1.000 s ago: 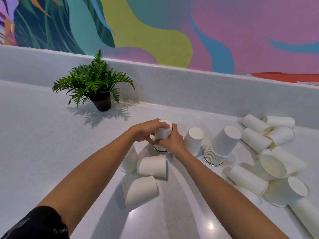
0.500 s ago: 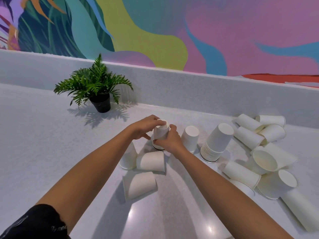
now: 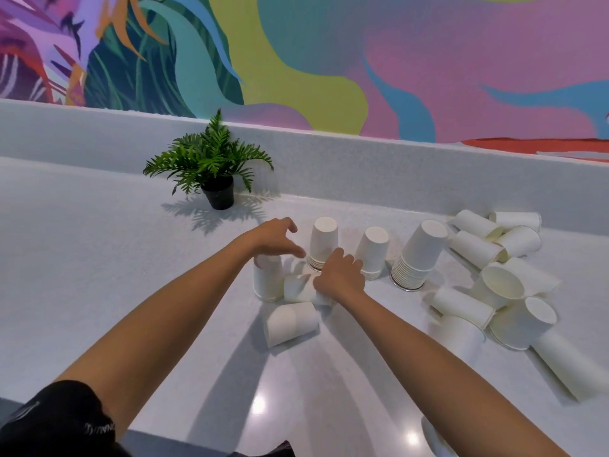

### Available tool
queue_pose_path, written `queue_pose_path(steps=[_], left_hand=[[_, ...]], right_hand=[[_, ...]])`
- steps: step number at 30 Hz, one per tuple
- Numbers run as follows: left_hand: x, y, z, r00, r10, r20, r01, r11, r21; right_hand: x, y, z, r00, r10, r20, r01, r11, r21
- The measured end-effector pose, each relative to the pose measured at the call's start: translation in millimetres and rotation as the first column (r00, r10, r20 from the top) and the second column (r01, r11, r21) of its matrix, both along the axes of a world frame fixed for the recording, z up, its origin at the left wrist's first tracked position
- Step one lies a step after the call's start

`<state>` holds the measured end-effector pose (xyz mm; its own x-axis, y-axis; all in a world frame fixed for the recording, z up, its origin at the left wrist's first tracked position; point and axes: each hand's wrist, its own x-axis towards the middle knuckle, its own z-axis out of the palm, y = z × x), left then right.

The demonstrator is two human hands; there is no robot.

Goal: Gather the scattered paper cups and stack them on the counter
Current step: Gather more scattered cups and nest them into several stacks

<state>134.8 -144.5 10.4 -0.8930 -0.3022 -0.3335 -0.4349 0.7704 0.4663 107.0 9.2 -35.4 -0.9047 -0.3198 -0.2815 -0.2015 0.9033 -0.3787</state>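
The pale speckled desk (image 3: 82,258) ends at a raised back ledge (image 3: 362,169) that runs across behind everything. Its front edge shows only at the lower left, beside a black sleeve (image 3: 59,420). Bare surface stretches wide to the left of the forearms and also in the near middle between them, where two glare spots sit. The right side is crowded up to the frame edge.

Four upside-down groups stand in a rough row. From the left they are a low stack of white paper cups (image 3: 267,282), a short stack (image 3: 324,240), a middle stack (image 3: 372,250) and a tall leaning stack (image 3: 420,255) with many rims showing. Two single cups lie in front: a white paper cup lying on its side (image 3: 296,288) and a second lying cup (image 3: 291,319) just nearer the person. To the right, a loose heap of white paper cups (image 3: 474,249) holds roughly ten, overlapped too much for an exact count.

The left hand (image 3: 275,239) hovers above the low stack of white paper cups, fingers (image 3: 290,223) loosely spread and holding nothing. The right hand (image 3: 341,277) sits low by the foot of the short stack. Its fingers curl round the right end of the white paper cup lying on its side, though blur hides the exact grip.

One small green fern in a black pot (image 3: 214,173) stands near the ledge, apart from the cups. Above the ledge rises a painted mural wall (image 3: 428,61) in pink, blue, teal and yellow-green.
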Motion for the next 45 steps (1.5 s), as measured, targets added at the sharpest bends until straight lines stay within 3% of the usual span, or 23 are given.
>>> queue_pose_path(steps=[4, 9, 12, 15, 18, 21, 25, 31, 33, 35, 40, 42, 45], left_hand=[[17.8, -1.0, -13.0, 0.983, -0.072, 0.169, 0.1, 0.981, -0.164], [27.9, -5.9, -25.0, 0.995, -0.039, 0.094, 0.052, 0.988, -0.143], [29.0, -8.8, -19.4, 1.0, 0.001, 0.024, 0.001, 0.997, -0.076], [30.3, -12.6, -15.4, 0.99, 0.132, -0.056, -0.123, 0.981, 0.151], [33.6, -18.0, -14.9, 0.957, 0.288, -0.045, -0.237, 0.858, 0.456], [37.5, -18.2, -15.8, 0.933, 0.359, 0.014, -0.278, 0.695, 0.663], [40.6, -10.3, -18.2, 0.927, 0.365, 0.086, -0.291, 0.556, 0.779], [36.1, 3.9, -14.0, 0.92, 0.37, 0.132, -0.301, 0.448, 0.842], [33.4, 9.3, -11.8, 0.932, 0.336, 0.139, -0.29, 0.459, 0.84], [30.9, 14.3, -12.9, 0.952, 0.274, 0.135, -0.268, 0.534, 0.802], [31.2, 16.8, -20.1, 0.995, 0.081, 0.061, -0.1, 0.893, 0.44], [32.9, 15.1, -22.0, 0.998, 0.052, 0.042, -0.063, 0.942, 0.331], [38.8, 6.8, -28.7, 0.996, 0.084, 0.041, -0.093, 0.95, 0.298]], right_hand=[[0.9, 2.9, -4.7, 0.965, -0.1, 0.243, 0.157, 0.962, -0.224], [4.0, 11.0, -3.3, 0.944, -0.171, 0.284, 0.271, 0.891, -0.365], [1.2, 18.1, -1.9, 0.919, -0.234, 0.317, 0.352, 0.849, -0.395], [-1.3, 23.0, -1.4, 0.888, -0.304, 0.345, 0.433, 0.806, -0.404], [-3.9, 27.1, 0.0, 0.861, -0.371, 0.347, 0.499, 0.747, -0.44], [-7.1, 31.1, 3.9, 0.845, -0.404, 0.35, 0.532, 0.69, -0.491], [-7.6, 32.4, 11.9, 0.828, -0.374, 0.418, 0.56, 0.584, -0.587], [-0.7, 27.5, 21.5, 0.832, -0.288, 0.475, 0.553, 0.508, -0.661], [2.6, 23.9, 24.1, 0.828, -0.23, 0.512, 0.553, 0.487, -0.676], [6.4, 20.2, 26.8, 0.834, -0.176, 0.523, 0.537, 0.48, -0.694], [8.8, 13.1, 26.3, 0.893, -0.104, 0.437, 0.409, 0.592, -0.695], [8.5, 11.6, 27.2, 0.914, -0.056, 0.401, 0.34, 0.644, -0.685], [8.7, 10.0, 27.8, 0.97, 0.01, 0.244, 0.158, 0.738, -0.657]])
